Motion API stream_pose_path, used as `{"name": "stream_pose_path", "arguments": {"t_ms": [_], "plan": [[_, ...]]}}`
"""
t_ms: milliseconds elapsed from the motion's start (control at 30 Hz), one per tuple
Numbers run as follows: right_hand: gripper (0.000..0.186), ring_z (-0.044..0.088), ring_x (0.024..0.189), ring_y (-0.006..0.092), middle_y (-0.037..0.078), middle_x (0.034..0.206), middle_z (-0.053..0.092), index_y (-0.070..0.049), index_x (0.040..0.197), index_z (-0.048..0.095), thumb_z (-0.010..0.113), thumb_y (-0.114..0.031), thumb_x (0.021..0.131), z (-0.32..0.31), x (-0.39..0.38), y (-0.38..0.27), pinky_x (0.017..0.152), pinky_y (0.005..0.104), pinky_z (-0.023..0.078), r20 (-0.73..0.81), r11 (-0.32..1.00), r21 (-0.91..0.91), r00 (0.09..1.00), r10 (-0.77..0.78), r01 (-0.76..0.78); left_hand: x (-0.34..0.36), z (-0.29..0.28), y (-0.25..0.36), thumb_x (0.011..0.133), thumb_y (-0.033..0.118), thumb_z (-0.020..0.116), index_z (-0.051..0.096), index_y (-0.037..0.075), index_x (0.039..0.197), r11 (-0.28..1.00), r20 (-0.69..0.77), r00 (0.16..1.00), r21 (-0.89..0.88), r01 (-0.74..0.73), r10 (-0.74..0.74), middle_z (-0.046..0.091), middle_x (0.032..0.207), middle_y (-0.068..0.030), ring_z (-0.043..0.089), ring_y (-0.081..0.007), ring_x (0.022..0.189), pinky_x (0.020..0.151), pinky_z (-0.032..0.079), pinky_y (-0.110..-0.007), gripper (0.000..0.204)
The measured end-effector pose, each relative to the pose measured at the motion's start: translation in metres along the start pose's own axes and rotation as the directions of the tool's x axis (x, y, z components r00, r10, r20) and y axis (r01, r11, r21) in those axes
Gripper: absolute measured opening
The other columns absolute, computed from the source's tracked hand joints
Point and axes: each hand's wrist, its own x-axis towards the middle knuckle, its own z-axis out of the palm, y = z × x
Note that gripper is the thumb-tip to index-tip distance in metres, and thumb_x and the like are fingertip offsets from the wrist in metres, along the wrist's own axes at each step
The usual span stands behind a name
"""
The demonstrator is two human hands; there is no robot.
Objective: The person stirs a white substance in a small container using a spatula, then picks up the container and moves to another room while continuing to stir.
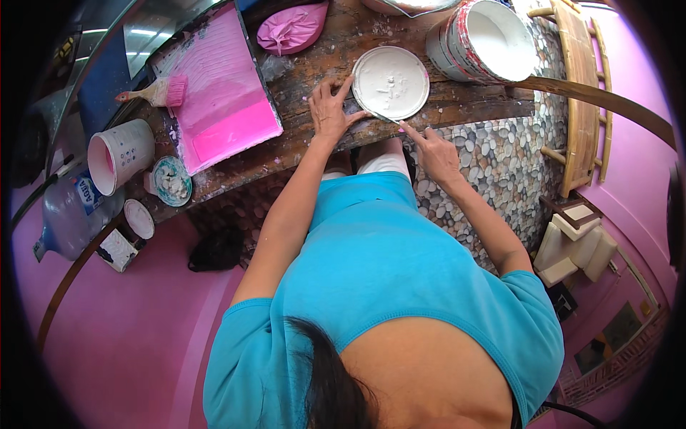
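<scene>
A round white lid (pixel 391 83), with paint lumps on its face, lies flat near the front edge of the worn wooden table. My left hand (pixel 331 109) is at its left side, thumb and index finger spread with their tips against the rim. The other fingers rest on the wood. My right hand (pixel 437 156) pinches a thin, flat tool (pixel 386 118) at the near rim, index finger stretched along it. The tool's kind is unclear, as most of it is hidden. Behind and to the right stands an open bucket of white paint (pixel 500 41), streaked with red and white.
Left of my hands sits a paint tray (pixel 236 132) with pink paint, a pink-bristled brush (pixel 161 91) on its edge. Nearby are a white bucket (pixel 128 151), a small tub (pixel 171 181), a plastic bottle (pixel 68 214) and a pink bag (pixel 293 28). A bamboo bench (pixel 580 93) stands right.
</scene>
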Motion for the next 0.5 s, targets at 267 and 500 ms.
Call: {"name": "stream_pose_path", "arguments": {"t_ms": [267, 500], "plan": [[0.052, 0.062, 0.063, 0.0304, 0.011, 0.076, 0.061, -0.034, 0.134, 0.054, 0.060, -0.012, 0.087, 0.006, 0.041, -0.014, 0.056, 0.0418, 0.051, -0.051, 0.979, 0.199, 0.997, 0.053, -0.042, 0.005, -0.005, -0.004, 0.052, 0.040, 0.088, 0.053, 0.030, 0.134, 0.999, 0.031, 0.998, -0.001, -0.053, 0.053, 0.046, 0.122, -0.0079, 0.041, -0.0291, 0.116, 0.094, 0.036, -0.044, 0.090], [0.051, 0.062, 0.063, 0.0320, 0.012, 0.073, 0.060, -0.034, 0.133, 0.055, 0.059, -0.015, 0.086, -0.013, 0.025, 0.020, 0.057, 0.0442, 0.050, 0.012, 0.980, 0.196, 0.999, 0.035, -0.036, 0.004, -0.003, -0.009, 0.054, 0.038, 0.088, 0.051, 0.031, 0.136, 0.999, 0.055, 0.997, -0.001, -0.053, 0.053, 0.046, 0.122, -0.0083, 0.042, -0.0298, 0.115, 0.094, 0.037, -0.043, 0.090]]}}
